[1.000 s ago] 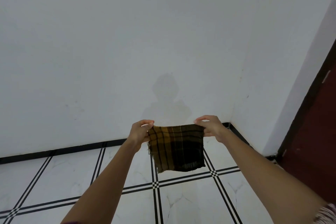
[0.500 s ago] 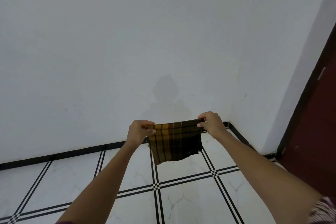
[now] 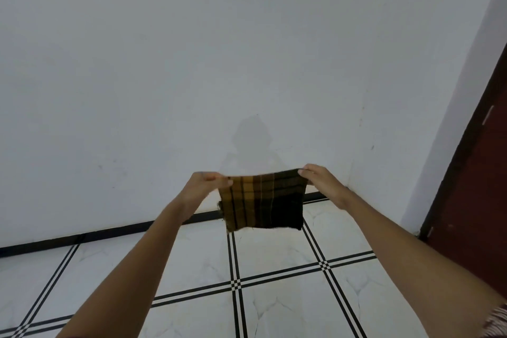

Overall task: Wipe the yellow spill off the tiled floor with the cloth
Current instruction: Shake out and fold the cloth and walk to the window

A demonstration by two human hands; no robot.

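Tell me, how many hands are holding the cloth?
2. The left hand pinches the cloth at its top left corner, the right hand at its top right corner. No others seem hidden.

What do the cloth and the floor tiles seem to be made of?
The cloth looks like thin woven fabric, matte, in yellow-and-black plaid: it hangs limp and its edge looks frayed. The floor tiles seem to be glazed ceramic or marble-look stone: white with grey veins, black lines and a slight sheen.

Woven plaid cloth (image 3: 263, 200) with frayed edge, glossy marbled floor tiles (image 3: 282, 255), matt painted wall (image 3: 192, 63)
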